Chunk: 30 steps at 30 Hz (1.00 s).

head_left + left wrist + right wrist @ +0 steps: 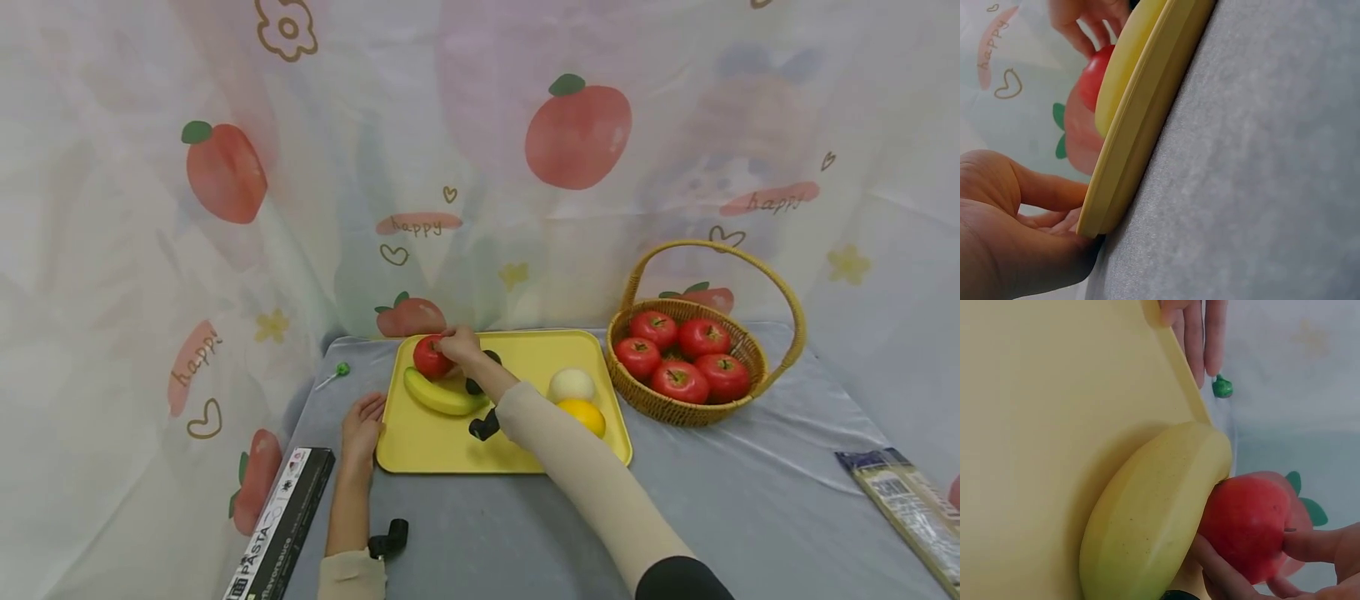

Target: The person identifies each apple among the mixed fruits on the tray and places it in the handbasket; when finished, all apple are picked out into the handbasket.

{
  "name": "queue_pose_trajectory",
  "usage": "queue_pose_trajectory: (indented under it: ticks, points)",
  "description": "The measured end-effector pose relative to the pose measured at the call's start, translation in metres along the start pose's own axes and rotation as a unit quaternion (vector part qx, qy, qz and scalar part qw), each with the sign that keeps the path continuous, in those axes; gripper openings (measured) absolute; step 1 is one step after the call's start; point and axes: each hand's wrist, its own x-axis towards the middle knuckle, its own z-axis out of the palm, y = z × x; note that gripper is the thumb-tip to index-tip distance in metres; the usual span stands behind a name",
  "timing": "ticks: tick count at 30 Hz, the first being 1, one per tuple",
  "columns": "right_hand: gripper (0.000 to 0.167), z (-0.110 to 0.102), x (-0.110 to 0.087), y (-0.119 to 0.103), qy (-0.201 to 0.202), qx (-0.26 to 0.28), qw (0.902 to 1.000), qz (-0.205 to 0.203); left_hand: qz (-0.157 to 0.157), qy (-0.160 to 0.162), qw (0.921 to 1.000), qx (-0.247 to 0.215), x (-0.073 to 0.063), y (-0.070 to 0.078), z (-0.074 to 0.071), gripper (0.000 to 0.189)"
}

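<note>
My right hand (463, 346) pinches a red apple (1247, 528) between thumb and fingers, at the far left corner of the yellow tray (510, 461). Just in front of the apple a yellow-green banana (444, 398) lies on the tray. My left hand (364, 425) holds the tray's left rim; in the left wrist view its fingers and thumb (1054, 256) are around that edge. A dark rounded thing (474, 387) sits beside the banana, partly hidden by my right arm. Toward the tray's right side are a whitish round thing (572, 386) and a yellow fruit (583, 417).
Right of the tray stands a wicker basket (660, 412) with a tall handle, holding several red tomatoes (679, 382). A black PASTA box (281, 525) lies front left, a green lollipop (342, 369) back left. At the far right lies a flat package (903, 508). A printed curtain hangs behind.
</note>
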Motion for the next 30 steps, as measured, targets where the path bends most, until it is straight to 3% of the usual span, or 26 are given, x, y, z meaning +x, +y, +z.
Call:
queue_pose_trajectory:
  ticks: [6, 15, 21, 30]
  points:
    - [0.045, -0.004, -0.011, -0.001, 0.001, 0.0, 1.0, 0.002, 0.0, -0.008, 1.0, -0.006, -0.002, 0.0, 0.002, 0.066]
    - [0.04, -0.009, -0.027, -0.01, -0.003, -0.005, 1.0, 0.001, -0.002, -0.009, 1.0, -0.002, -0.003, 0.003, 0.003, 0.066]
    - [0.04, -0.016, -0.039, -0.017, -0.023, 0.03, 0.9991, -0.017, -0.008, 0.005, 0.9999, 0.013, 0.0, 0.003, 0.002, 0.066]
    - [0.045, -0.029, -0.044, -0.019, -0.057, 0.059, 0.9962, -0.029, -0.004, -0.01, 0.9999, 0.005, -0.004, 0.003, -0.001, 0.066]
